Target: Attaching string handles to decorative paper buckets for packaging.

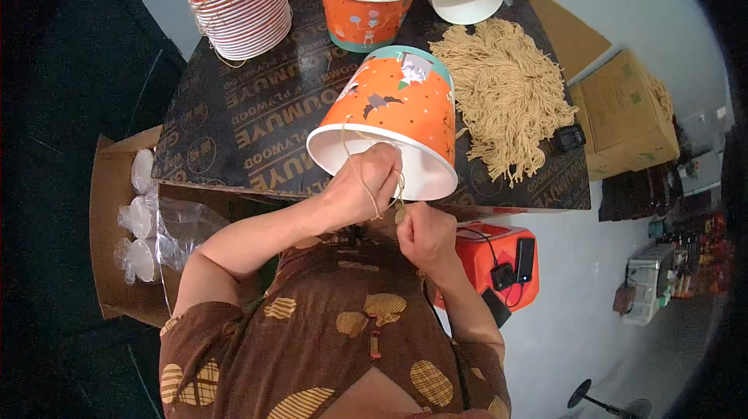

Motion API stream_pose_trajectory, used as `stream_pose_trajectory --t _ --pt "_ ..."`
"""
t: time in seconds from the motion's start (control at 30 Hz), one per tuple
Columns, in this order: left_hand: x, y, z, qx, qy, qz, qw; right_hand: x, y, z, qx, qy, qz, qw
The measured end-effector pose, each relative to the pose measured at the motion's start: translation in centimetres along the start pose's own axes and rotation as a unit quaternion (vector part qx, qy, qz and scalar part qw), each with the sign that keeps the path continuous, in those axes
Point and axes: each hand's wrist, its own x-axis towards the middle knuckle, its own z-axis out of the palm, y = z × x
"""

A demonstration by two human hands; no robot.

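An orange paper bucket [401, 100] with a teal base band and a bat print lies tipped on the table, its white mouth facing me. A thin tan cord [358, 166] runs from a spot near the rim and loops down over my left hand [366, 183]. That hand is closed at the mouth of the bucket, with cord between its fingers. Just below and to the right, my right hand [426, 236] is curled in a fist, pinching the cord's lower part. The fingertips of both hands are partly hidden.
A heap of tan cords [510, 96] lies right of the bucket, beside a small black object [569, 137]. Stacked orange buckets [238, 10] stand along the table's far side. A cardboard box [125, 240] with white cups is at left; an orange stool [475, 259] carries a phone.
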Motion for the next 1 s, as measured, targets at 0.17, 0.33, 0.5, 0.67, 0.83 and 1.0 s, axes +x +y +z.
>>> stream_pose_trajectory --t 0.17,0.33,0.5,0.67,0.83,1.0 --pt "0.5 0.2 -0.8 0.033 -0.028 0.012 0.999 -0.5 0.1 0.1 0.024 -0.004 0.056 0.998" --pt "1.1 0.6 -1.2 -0.023 -0.099 -0.050 0.994 -0.5 -0.1 -0.1 0.018 0.005 0.092 0.996" --pt "1.1 0.2 -0.2 -0.349 -0.111 -0.243 0.898 -0.7 0.0 0.2 0.018 0.012 0.089 0.996" --pt "1.5 1.0 -0.1 -0.368 -0.116 -0.275 0.880 -0.7 0.0 0.0 0.021 0.001 0.090 0.996" --pt "1.7 1.0 0.0 -0.356 -0.121 -0.280 0.883 -0.8 -0.9 -0.6 0.044 0.099 0.050 0.993" --pt "1.6 0.6 0.5 -0.300 -0.123 -0.277 0.904 0.5 -2.2 -0.5 -0.004 0.124 0.003 0.992"
